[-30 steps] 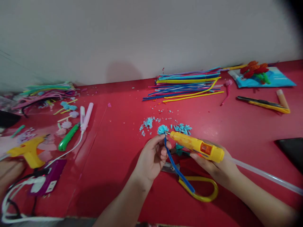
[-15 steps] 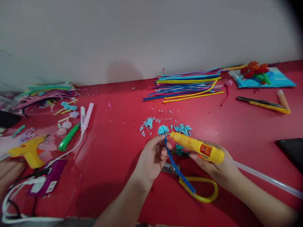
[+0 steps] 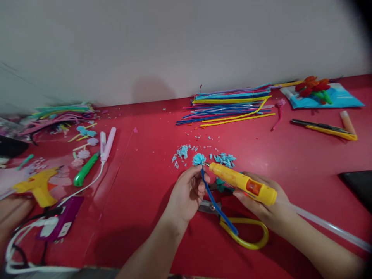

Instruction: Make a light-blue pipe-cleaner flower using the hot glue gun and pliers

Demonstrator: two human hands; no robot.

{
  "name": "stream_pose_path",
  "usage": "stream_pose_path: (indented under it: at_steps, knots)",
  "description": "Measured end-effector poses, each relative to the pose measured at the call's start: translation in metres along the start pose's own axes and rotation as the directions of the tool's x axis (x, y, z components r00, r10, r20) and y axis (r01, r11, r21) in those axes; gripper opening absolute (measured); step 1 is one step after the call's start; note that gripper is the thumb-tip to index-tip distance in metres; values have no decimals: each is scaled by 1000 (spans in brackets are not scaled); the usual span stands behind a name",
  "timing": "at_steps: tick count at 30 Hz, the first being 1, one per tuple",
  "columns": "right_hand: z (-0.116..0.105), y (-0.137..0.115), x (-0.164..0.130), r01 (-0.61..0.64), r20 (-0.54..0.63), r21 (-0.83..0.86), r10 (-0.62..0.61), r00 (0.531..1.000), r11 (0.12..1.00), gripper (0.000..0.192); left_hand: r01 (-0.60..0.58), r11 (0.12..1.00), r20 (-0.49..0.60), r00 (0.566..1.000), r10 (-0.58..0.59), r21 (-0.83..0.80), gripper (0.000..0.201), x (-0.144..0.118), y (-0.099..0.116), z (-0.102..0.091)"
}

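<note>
My left hand (image 3: 187, 193) pinches a pipe-cleaner flower just under its light blue head (image 3: 199, 159); the dark blue stem (image 3: 218, 209) hangs down to the right. In my right hand (image 3: 269, 197) is a yellow glue gun (image 3: 242, 182), its metal nozzle aimed left, close to the flower's base. A clear glue stick (image 3: 334, 226) trails from the gun's rear. Below the stem lie scissors with yellow handles (image 3: 266, 232), partly covered by my hands. Short light blue pieces (image 3: 225, 159) and blue fluff (image 3: 182, 152) lie just beyond the flower.
Bundled pipe cleaners (image 3: 232, 102) lie along the wall. On the left are a co-worker's hand (image 3: 14, 211), a second yellow glue gun (image 3: 39, 185), a green cutter (image 3: 86, 169), a pink flat iron (image 3: 108, 145) and a purple power strip (image 3: 67, 217). A black object (image 3: 359, 190) is at right.
The flower head has shifted slightly left, and a small gap now shows between it and the nozzle. My grips on the flower and glue gun are unchanged.
</note>
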State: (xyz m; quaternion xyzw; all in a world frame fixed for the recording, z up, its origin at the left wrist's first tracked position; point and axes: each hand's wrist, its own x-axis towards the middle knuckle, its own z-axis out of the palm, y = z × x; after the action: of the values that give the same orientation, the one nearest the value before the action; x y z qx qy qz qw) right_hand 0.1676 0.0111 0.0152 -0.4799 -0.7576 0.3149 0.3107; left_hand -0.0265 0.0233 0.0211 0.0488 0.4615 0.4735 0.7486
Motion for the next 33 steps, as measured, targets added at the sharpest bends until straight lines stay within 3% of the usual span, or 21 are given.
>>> stream_pose_path:
  at_steps: [4, 7, 11, 13, 17, 22, 26, 28, 29, 30, 33]
  knots:
    - [-9, 1, -1, -95, -25, 230, 103, 994, 969, 17, 8, 1000, 44, 999, -6, -27, 13, 3, -1, -4]
    - [-22, 15, 5, -212, -91, 260, 242, 966, 942, 17, -49, 999, 69, 996, 50, -18, 12, 6, -4, -9]
    - [-43, 51, 19, -413, -35, -23, 412, 910, 910, 25, -94, 995, 59, 994, 93, 14, 14, 9, -5, -11]
    - [-50, 68, 26, -520, -77, -315, 524, 848, 794, 34, -109, 993, 44, 993, 107, 40, 15, 10, -5, -11]
    - [-51, 82, 34, -526, -134, -512, 542, 830, 679, 47, -185, 977, 37, 983, 182, 109, 18, 10, -6, -10]
    - [-45, 73, 32, -435, -115, -679, 499, 859, 591, 50, -257, 954, 62, 966, 250, 152, 19, 8, -4, -10]
    - [-44, 49, 32, -353, -123, -750, 408, 905, 559, 44, -268, 947, 70, 963, 259, 177, 18, 6, -2, -8]
    - [-40, 35, 37, -199, -32, -752, 267, 963, 629, 31, -264, 945, 75, 964, 254, 193, 17, 6, -2, -7]
    - [-36, 28, 42, 2, 103, -719, 104, 989, 695, 25, -259, 945, 80, 965, 248, 199, 16, 6, -2, -7]
    - [-31, 23, 47, 219, 255, -662, -59, 965, 717, 23, -254, 946, 85, 967, 242, 202, 17, 6, -2, -7]
    - [-12, 19, 63, 431, 442, -579, -178, 879, 692, 17, -241, 950, 90, 970, 227, 200, 18, 9, -3, -8]
